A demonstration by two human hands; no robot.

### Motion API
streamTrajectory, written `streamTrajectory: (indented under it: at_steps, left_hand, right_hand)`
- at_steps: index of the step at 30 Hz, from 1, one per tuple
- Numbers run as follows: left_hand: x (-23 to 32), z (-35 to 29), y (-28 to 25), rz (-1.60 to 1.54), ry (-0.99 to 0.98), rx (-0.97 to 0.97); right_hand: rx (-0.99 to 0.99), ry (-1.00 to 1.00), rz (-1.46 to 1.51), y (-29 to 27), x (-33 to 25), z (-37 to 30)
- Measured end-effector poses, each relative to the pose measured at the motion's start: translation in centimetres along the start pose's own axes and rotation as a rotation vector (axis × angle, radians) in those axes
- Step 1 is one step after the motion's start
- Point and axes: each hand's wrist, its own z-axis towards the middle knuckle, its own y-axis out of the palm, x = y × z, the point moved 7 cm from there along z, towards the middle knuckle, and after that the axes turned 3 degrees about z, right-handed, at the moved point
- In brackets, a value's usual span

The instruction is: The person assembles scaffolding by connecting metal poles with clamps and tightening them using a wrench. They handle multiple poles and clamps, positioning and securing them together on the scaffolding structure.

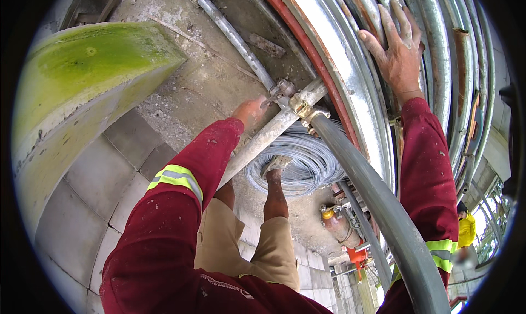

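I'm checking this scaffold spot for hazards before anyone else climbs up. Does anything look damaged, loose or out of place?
One oddity: the coil of wire lies loose underfoot, with a foot standing on it. The left hand is at the coupler; the right hand rests flat on the pipes, some rust-streaked.

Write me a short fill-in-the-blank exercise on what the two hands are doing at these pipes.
1. The left hand works at a metal ____ joining two scaffold tubes.
2. The right hand lies flat, fingers ____, on curved steel pipes.
3. Under the person's foot lies a coil of ____.
4. Both sleeves are dark ____ with reflective bands.

Missing words: clamp; spread; wire; red
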Motion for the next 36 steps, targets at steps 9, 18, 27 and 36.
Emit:
streamTrajectory:
  at_steps: [9,18,27,36]
  left_hand:
    - [9.3,-10.2,-5.4,-0.428,0.064,-0.131]
    - [6.5,-9.8,-4.4,-0.022,0.144,0.153]
    - [-1.5,-1.1,1.8,-0.025,-0.062,0.255]
    - [5.1,-11.7,-4.3,-0.331,-0.072,-0.007]
  right_hand:
    - [-0.015,0.028,-0.052,-0.9,-0.3,-0.2]
    - [-0.036,0.049,-0.006,-0.2,0.1,-0.5]
    - [0.021,-0.009,-0.018,-0.7,-1.1,0.9]
    - [-0.037,0.05,-0.028,-0.4,-0.1,-0.3]
